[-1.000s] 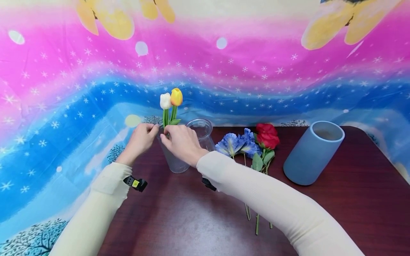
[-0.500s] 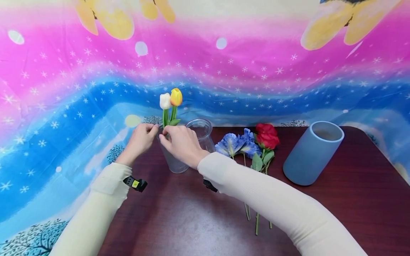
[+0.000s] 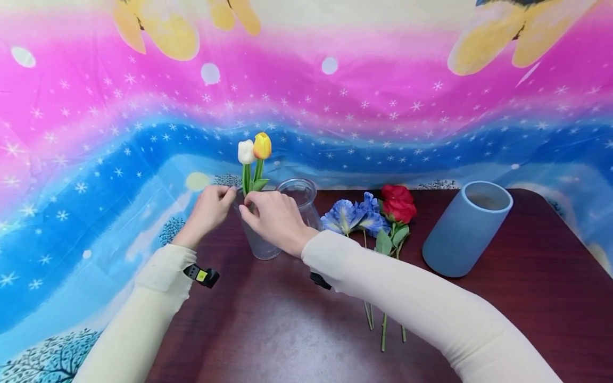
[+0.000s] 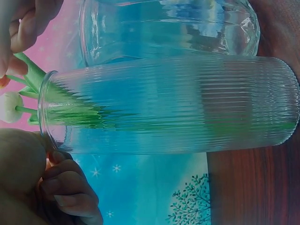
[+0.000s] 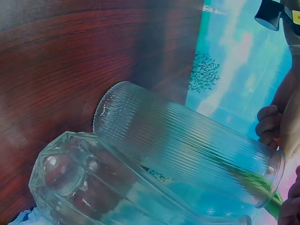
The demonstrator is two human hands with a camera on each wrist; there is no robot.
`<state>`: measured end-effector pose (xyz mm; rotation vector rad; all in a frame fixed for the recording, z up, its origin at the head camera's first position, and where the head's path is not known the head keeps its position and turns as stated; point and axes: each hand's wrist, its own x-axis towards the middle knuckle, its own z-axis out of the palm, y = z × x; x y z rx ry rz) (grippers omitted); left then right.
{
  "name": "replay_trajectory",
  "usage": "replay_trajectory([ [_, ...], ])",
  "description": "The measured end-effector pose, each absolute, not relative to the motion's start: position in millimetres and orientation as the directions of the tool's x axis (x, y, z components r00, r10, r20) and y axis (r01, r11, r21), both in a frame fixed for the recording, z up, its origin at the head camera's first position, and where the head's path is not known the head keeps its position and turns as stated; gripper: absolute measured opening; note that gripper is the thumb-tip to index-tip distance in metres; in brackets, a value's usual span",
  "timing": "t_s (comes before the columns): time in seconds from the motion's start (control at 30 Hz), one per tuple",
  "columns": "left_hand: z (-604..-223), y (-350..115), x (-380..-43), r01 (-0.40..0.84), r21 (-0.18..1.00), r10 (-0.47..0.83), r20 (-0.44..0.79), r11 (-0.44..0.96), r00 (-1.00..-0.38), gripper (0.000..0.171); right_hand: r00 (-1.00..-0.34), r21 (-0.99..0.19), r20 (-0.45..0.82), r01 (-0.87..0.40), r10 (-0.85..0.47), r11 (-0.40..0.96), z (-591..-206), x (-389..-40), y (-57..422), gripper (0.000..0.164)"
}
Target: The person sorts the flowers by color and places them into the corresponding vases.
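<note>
A white tulip [image 3: 246, 152] and a yellow tulip [image 3: 262, 146] stand in a clear ribbed glass vase [image 4: 164, 105], blooms above the rim. Green shows through the ribbed wall, down to the base in the left wrist view. My left hand [image 3: 213, 207] pinches the vase's rim on the left, with its other fingers curled against the outside. From the right, my right hand [image 3: 278, 215] reaches over the mouth, curled fingertips pinching the tulip greenery just above the rim. In the head view this hand hides part of the vase.
Close on the right of the ribbed vase stands a second, faceted glass vase [image 5: 103, 187]. Blue flowers [image 3: 351, 215] and red roses [image 3: 398, 204] lie on the dark wooden table [image 3: 287, 330], stems toward me. A blue-grey vase [image 3: 462, 234] stands further right. A printed cloth [image 3: 383, 96] hangs behind.
My right hand has shifted slightly down and to the right at the vase's mouth. The left hand and the tulips stay almost where they were.
</note>
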<state>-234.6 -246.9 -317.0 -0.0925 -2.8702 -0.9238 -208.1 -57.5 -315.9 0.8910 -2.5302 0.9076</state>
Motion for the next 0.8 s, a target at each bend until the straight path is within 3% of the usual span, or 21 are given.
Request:
replay_trajectory([
  [0.8,-317,-247,-233,0.092,0.592,0.018,0.129,0.801,-0.991,0.051,-0.74,-0.44,0.502,-0.664,-0.447,0.604,-315,-201,-22,0.014],
])
